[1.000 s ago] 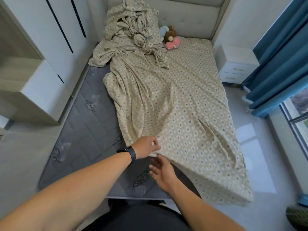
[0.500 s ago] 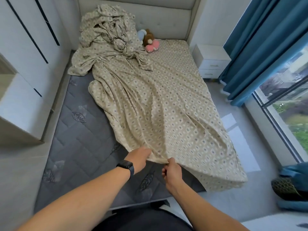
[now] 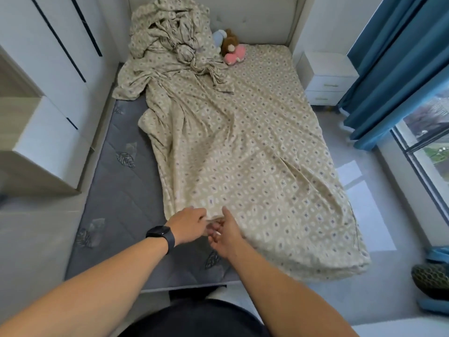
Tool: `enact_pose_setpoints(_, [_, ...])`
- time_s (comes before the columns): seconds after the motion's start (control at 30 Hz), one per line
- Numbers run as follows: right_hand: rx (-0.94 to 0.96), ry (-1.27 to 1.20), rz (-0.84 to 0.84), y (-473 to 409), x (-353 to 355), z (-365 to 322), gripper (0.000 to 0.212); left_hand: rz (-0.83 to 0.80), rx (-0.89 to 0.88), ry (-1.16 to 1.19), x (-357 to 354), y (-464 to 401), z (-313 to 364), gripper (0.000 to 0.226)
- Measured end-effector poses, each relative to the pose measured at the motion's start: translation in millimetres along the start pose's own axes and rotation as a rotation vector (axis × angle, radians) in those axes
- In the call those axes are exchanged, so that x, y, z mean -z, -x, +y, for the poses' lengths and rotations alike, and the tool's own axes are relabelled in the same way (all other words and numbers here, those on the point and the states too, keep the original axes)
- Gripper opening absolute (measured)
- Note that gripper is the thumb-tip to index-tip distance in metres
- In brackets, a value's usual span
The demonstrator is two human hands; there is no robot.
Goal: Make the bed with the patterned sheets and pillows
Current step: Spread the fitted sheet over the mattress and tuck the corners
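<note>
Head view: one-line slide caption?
Both hands, left hand and right hand, grip the patterned sheet at its near edge, grey mattress half bare.

White wardrobe [image 3: 60,57] at left, white nightstand [image 3: 326,76] w/ blue curtain [image 3: 393,69] and window [image 3: 430,142] at right; sunlight patch on grey floor [image 3: 359,190].

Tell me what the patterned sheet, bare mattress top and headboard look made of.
Patterned sheet: thin matte woven fabric, probably cotton; it creases and bunches. Mattress: grey quilted textile with stitched leaf motifs. Headboard: padded, tufted upholstery, fabric or faux leather.
</note>
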State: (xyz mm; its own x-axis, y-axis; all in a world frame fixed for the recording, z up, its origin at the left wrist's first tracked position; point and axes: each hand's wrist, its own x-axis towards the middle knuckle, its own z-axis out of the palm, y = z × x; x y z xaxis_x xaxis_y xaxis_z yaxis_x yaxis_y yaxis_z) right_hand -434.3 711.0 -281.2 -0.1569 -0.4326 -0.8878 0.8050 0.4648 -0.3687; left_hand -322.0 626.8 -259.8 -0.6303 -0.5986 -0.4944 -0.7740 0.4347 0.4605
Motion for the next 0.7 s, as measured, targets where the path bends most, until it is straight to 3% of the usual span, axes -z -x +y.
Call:
enact_pose_setpoints(0.13, [0.002, 0.065, 0.022, -22.6, -2.0, -2.1, 0.027, -0.057, 0.016, -0.061, -4.2, 21.0, -13.7, 0.010])
enact_pose_setpoints(0.33, [0.448, 0.353, 0.119, -7.8, 0.2, 5.9, 0.025, -0.055, 0.138, -0.418, -4.4, 18.6, -46.9, 0.029])
enact_pose_setpoints(0.47, [0.519, 0.315, 0.223, -5.7, 12.8, -6.9, 0.024, -0.048, 0.189, -0.469, -1.0, 12.9, -64.6, 0.027])
enact_pose_setpoints(0.6, [0.550, 0.188, 0.367, -16.2, 9.1, -24.9, 0.019, 0.026, 0.090, -0.485, 9.7, 13.4, -76.0, 0.017])
enact_pose_setpoints(0.7, [0.555, 0.141, 0.442, -23.6, -8.5, -25.4, 0.019, -0.072, 0.063, -0.411, 19.4, 15.6, -90.9, 0.022])
